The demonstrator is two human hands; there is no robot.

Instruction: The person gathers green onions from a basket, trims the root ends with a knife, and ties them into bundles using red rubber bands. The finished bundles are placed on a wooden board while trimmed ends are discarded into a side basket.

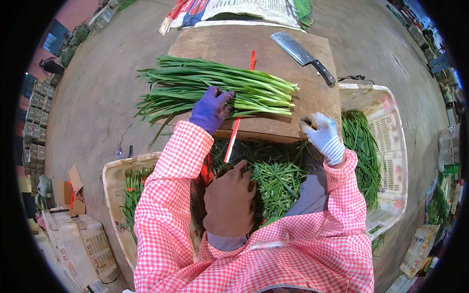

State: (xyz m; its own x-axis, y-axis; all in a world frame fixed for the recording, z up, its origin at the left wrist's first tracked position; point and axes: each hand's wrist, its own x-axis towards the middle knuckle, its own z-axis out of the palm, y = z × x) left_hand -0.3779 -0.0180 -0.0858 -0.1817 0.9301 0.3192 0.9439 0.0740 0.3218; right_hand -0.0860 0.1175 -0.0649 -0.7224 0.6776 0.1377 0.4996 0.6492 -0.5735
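Note:
A bunch of long green leafy stalks with pale cut ends, like garlic chives [220, 80], lies across a wooden board [227, 42], leaves to the left. Under it runs a red strip [234, 135], its two ends showing beyond the bunch. My left hand [211, 110], in a purple glove, rests on the lower edge of the stalks, fingers bent; whether it grips any is unclear. My right hand [320, 133], in a striped, soiled glove, is at the board's lower right corner with fingers curled, and no stalks show in it. A cleaver [302, 56] with a black handle lies at the board's upper right.
A white plastic crate [397, 154] with green stalks stands at the right, another crate [110, 194] with tied bunches at the left. Leaf trimmings [278, 186] lie below the board. Printed woven sacks [253, 11] are beyond it. A person [53, 66] is far off left.

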